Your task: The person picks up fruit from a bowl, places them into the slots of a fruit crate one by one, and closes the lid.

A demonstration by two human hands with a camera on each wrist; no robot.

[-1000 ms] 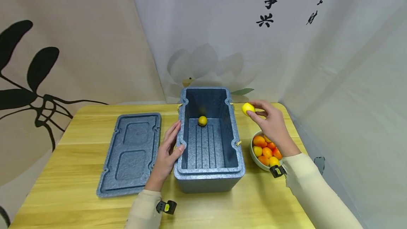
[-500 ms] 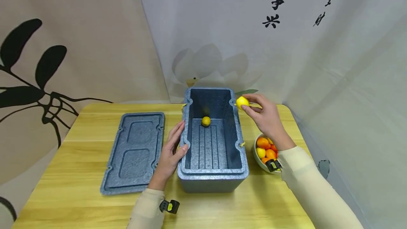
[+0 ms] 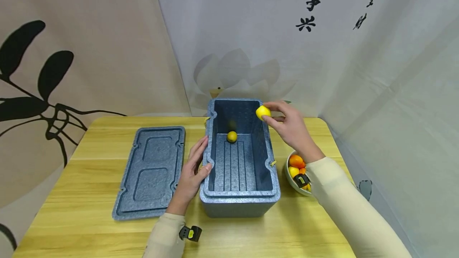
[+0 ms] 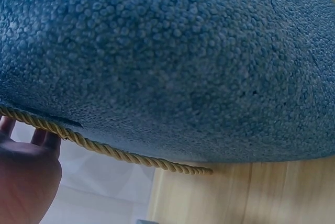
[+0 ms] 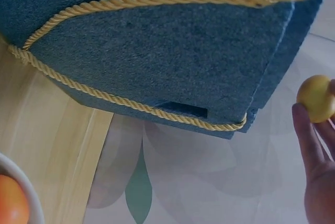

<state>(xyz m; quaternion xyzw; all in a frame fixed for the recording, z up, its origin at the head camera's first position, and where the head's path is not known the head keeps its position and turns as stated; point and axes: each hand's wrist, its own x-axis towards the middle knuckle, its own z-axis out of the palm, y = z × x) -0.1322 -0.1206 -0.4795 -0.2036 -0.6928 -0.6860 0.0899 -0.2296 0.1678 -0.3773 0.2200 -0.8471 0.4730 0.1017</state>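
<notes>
Head view showed my right hand (image 3: 292,130) pinching a yellow fruit (image 3: 263,112) between thumb and fingers, held over the far right rim of the open blue foam box (image 3: 240,198). My left hand (image 3: 191,176) rested with fingers straight against the box's left wall. Another yellow fruit (image 3: 232,136) lay inside. Beside it on the counter (image 3: 89,234) lay the lid (image 3: 150,172), and a bowl of fruit (image 3: 297,168) stood right.

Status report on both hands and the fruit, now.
Right hand pinches yellow fruit above box rim. Left hand rests open against box's left wall. One fruit already inside; nothing blocking.
</notes>
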